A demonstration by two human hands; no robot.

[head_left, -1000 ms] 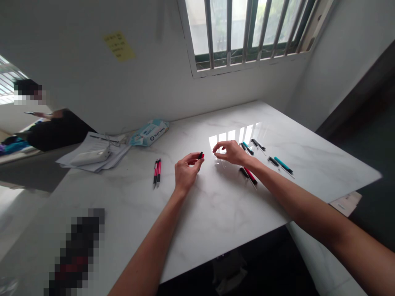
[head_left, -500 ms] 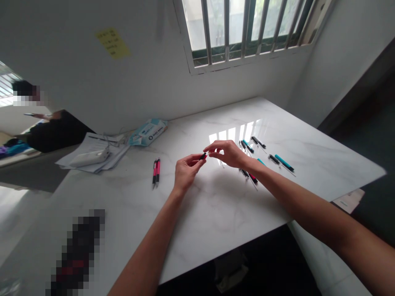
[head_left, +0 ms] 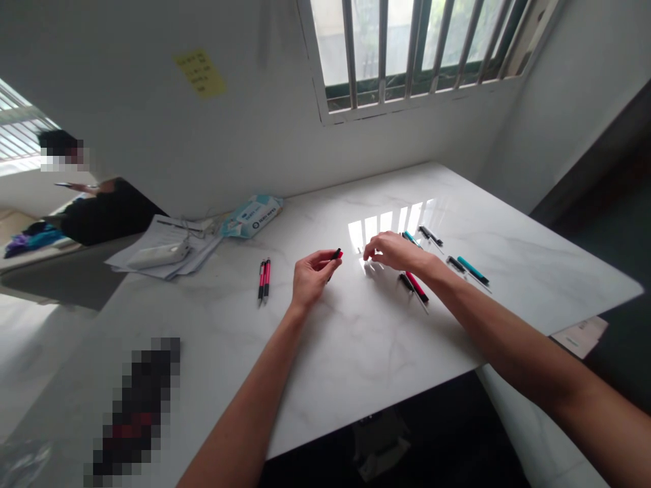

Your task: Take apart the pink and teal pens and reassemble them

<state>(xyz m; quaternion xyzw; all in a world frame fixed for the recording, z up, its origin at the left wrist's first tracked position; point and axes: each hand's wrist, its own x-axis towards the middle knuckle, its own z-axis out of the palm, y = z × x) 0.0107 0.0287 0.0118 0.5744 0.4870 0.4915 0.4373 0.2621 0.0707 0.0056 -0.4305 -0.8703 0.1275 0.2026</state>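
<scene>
My left hand (head_left: 311, 278) holds a black-and-red pen part (head_left: 336, 255) pinched between thumb and fingers, raised above the table. To its right, my right hand (head_left: 389, 251) is low over the tabletop with fingers curled down and tips close together. Whatever is at those fingertips is too small to make out. Beside the right wrist lie a red pen barrel (head_left: 418, 287), a black pen piece (head_left: 405, 282) and a thin refill (head_left: 423, 303). Two red-and-black pens, one (head_left: 261, 282) next to the other (head_left: 267, 278), lie left of my left hand.
Farther right on the marble-patterned table (head_left: 356, 352) are a teal barrel (head_left: 472, 270), a black piece (head_left: 456, 264) and more pen parts (head_left: 430, 235). A wipes pack (head_left: 253, 217) and papers (head_left: 152, 237) sit at back left. A person (head_left: 102, 210) is beyond.
My right hand has moved away from the part in my left hand, rightward and down to the tabletop. The left hand still grips its part. The view has shifted slightly.
</scene>
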